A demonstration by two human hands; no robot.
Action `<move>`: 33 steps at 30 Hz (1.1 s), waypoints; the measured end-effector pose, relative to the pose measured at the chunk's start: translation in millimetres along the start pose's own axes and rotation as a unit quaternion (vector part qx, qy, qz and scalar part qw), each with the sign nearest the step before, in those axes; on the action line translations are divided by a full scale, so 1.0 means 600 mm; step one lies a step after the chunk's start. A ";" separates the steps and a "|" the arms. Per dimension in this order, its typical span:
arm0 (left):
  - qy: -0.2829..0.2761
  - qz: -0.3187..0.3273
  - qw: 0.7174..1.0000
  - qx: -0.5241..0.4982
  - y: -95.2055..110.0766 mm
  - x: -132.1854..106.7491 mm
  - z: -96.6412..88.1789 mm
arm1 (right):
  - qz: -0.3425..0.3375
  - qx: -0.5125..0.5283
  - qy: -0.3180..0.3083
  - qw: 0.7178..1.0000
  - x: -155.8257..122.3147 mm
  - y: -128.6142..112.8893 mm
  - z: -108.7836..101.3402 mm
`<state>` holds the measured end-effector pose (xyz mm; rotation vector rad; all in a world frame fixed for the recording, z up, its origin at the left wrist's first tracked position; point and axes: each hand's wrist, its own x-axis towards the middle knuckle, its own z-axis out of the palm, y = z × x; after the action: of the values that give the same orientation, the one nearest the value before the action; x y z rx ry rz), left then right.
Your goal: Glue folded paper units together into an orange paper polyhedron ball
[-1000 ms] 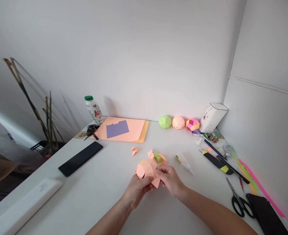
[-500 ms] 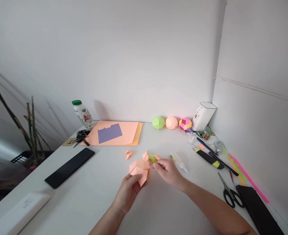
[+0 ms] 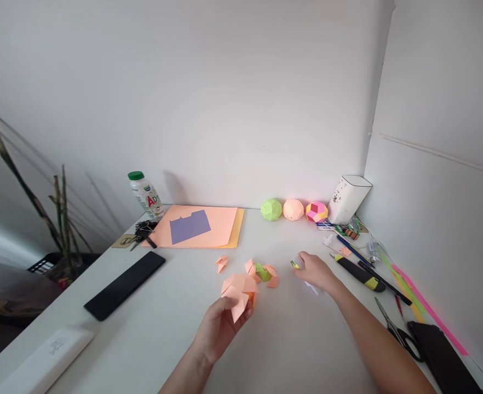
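My left hand (image 3: 219,328) grips a half-built orange paper model (image 3: 239,291) just above the white table (image 3: 143,323). My right hand (image 3: 316,272) has reached out to the right and lies over a small white glue tube (image 3: 303,272) with a yellow-green cap; its fingers curl around the tube, which is mostly hidden. Behind the model lie loose folded paper pieces (image 3: 266,272), orange and one green, and a smaller orange piece (image 3: 222,263) sits to their left.
Three finished paper balls (image 3: 293,209) line the back wall beside a white container (image 3: 348,199). Orange and purple sheets (image 3: 196,227), a bottle (image 3: 144,190), keys and a black bar (image 3: 124,284) lie left. Pens, a cutter (image 3: 360,274), scissors (image 3: 397,330) and a phone crowd the right edge.
My right hand has let go of the orange model and moved right onto the glue tube. The left hand still holds the model, now alone.
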<state>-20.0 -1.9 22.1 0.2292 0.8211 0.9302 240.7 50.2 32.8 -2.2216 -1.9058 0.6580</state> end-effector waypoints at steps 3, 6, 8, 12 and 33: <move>-0.026 -0.012 1.000 0.008 0.000 0.001 -0.005 | -0.071 0.252 -0.023 0.965 -0.023 -0.026 -0.016; -0.048 -0.017 0.998 0.022 -0.004 0.003 -0.009 | -0.168 0.550 -0.060 0.816 -0.058 -0.071 -0.024; -0.058 -0.019 0.998 0.030 -0.008 0.004 -0.009 | -0.205 0.598 -0.056 0.772 -0.078 -0.102 -0.019; -0.077 -0.020 0.996 0.031 -0.012 0.002 -0.003 | -0.239 0.601 -0.029 0.762 -0.100 -0.141 0.006; -0.131 -0.005 0.989 0.063 -0.013 0.002 0.000 | -0.266 0.537 -0.022 0.800 -0.108 -0.142 0.030</move>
<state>-14.8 -5.5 17.3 0.4475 0.6363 0.8192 149.2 0.2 64.4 -0.9195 -1.4228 1.2416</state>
